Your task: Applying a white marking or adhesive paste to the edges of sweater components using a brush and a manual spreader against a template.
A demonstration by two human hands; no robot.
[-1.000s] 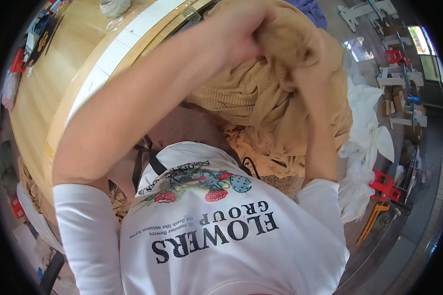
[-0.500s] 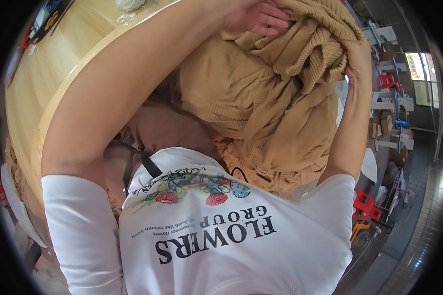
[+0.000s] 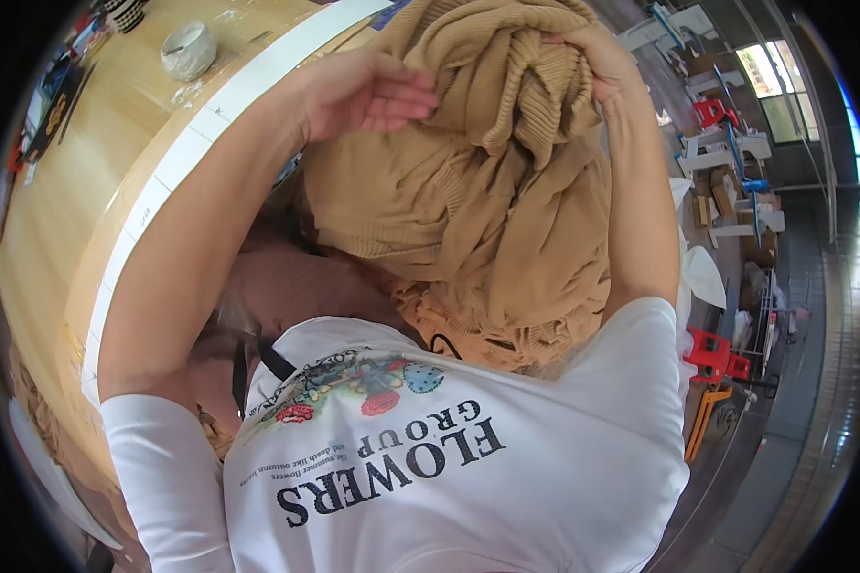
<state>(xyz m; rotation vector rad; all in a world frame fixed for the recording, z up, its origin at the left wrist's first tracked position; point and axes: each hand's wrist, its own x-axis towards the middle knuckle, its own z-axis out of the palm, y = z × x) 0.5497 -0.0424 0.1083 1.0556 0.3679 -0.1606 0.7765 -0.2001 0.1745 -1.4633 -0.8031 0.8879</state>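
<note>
Both hands are raised against a bunched tan knit garment (image 3: 468, 181). The left hand (image 3: 373, 95) lies open and flat on its side; the right hand (image 3: 597, 57) grips its top folds. Beside the left arm runs the wooden worktop (image 3: 76, 191), its white-taped edge bare.

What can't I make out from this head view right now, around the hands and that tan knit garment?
- Right hand, head view: fingertips buried in the folds of the tan knit garment.
- Left hand: palm side faces away, so contact with the knit is unclear.
- Garment's lower part: hidden behind the white shirt.
- Wooden table: far end cut by the rim; the small bowl is too small to identify its contents.
</note>
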